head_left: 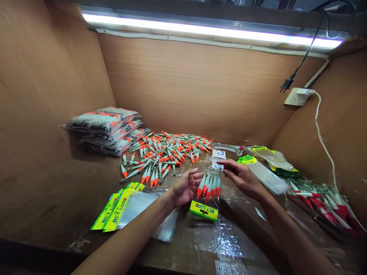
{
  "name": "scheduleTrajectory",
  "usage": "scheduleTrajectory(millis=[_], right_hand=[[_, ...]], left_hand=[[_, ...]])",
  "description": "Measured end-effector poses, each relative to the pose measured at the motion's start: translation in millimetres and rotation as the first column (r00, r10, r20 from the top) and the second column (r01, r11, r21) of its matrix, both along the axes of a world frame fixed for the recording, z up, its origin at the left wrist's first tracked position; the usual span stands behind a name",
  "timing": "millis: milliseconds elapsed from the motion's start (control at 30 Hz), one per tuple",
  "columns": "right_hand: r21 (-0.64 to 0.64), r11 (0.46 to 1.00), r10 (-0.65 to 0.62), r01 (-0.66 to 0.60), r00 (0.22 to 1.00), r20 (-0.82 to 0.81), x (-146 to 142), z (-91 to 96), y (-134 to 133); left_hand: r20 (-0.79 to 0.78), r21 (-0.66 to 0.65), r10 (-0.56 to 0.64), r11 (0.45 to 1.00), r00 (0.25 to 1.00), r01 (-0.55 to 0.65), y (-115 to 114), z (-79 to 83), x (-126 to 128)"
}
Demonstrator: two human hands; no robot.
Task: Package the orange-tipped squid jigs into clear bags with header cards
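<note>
Wooden booth, tabletop [71, 198]: my hands, left [185, 187] and right [242, 177], pinch lure packet [208, 191] between them, long axis away from me, header card nearest front edge.

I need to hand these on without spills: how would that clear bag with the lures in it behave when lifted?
The clear bag looks like thin, glossy film, so probably floppy and a bit slippery; both the left hand and right hand support it. Its several orange-tipped lures probably shift inside, and their hooks might snag the film.
</note>
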State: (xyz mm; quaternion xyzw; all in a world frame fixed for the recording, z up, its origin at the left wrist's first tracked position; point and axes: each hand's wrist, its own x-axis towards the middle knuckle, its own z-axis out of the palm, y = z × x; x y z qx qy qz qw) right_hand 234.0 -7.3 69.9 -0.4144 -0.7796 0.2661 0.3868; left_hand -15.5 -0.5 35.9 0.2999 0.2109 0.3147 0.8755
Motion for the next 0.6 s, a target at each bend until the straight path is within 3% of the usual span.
scheduleTrajectory(millis=[100,267,333,433,500,600], right_hand=[[0.016,1.000,-0.004,0.004,1.000,0.008,0.7,-0.4,0.7],[-0.005,1.000,-0.029,0.030,0.998,0.058,7.1,-3.0,4.2],[-0.051,0.998,-0.016,0.022,0.994,0.109,11.0,-4.7,6.0],[-0.119,0.993,0.030,-0.009,0.983,0.180,16.2,-7.3,8.4],[-0.159,0.987,0.054,-0.017,0.972,0.230,19.0,-9.4,10.4],[-0.154,0.988,0.016,0.027,0.962,0.272,22.6,-13.0,15.3]], left_hand=[[-0.022,0.060,0.010,0.998,1.000,-0.009,-3.1,1.0,0.8],[-0.213,0.345,0.116,0.938,0.970,-0.037,-6.2,-8.2,1.9],[-0.354,0.394,0.195,0.918,0.915,-0.043,-3.2,-15.0,1.0],[-0.549,0.474,0.333,0.879,0.767,-0.042,4.4,-25.5,-1.6],[-0.591,0.545,0.393,0.838,0.704,-0.009,9.1,-31.3,-3.4],[-0.577,0.622,0.443,0.782,0.687,0.018,12.9,-36.5,-4.9]])
